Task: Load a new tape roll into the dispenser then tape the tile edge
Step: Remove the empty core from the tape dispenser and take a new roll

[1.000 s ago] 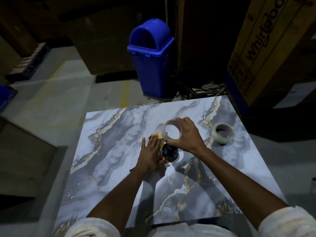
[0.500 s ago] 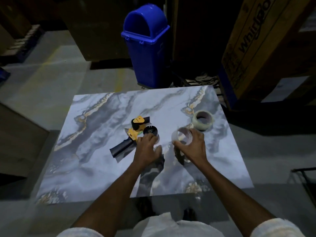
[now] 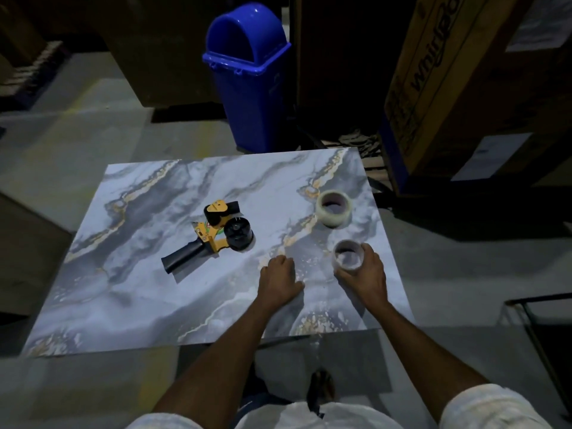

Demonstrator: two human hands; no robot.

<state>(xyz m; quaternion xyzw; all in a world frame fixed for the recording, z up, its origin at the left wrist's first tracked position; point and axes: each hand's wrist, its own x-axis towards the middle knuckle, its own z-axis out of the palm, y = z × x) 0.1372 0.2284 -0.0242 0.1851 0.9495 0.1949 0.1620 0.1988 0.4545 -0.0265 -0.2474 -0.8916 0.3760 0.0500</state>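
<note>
A marble-patterned tile (image 3: pixel 130 292) lies flat on the floor. On it rests a yellow and black tape dispenser (image 3: pixel 213 235) on its side, its black hub bare. A full clear tape roll (image 3: pixel 333 209) stands near the tile's right edge. My right hand (image 3: pixel 363 274) grips a thin, nearly spent tape ring (image 3: pixel 348 254) just in front of that roll, low over the tile. My left hand (image 3: pixel 278 281) rests on the tile with its fingers curled under, holding nothing, to the right of the dispenser and apart from it.
A blue swing-lid bin (image 3: pixel 247 72) stands beyond the tile's far edge. A large cardboard appliance box (image 3: pixel 439 82) leans at the back right. Concrete floor surrounds the tile. A dark metal frame (image 3: pixel 544 329) lies at the right. My foot (image 3: pixel 322 387) shows below the near edge.
My right hand lifted the thin ring off the dispenser hub and carried it right, down near the full roll. My left hand let go of the dispenser and drew back.
</note>
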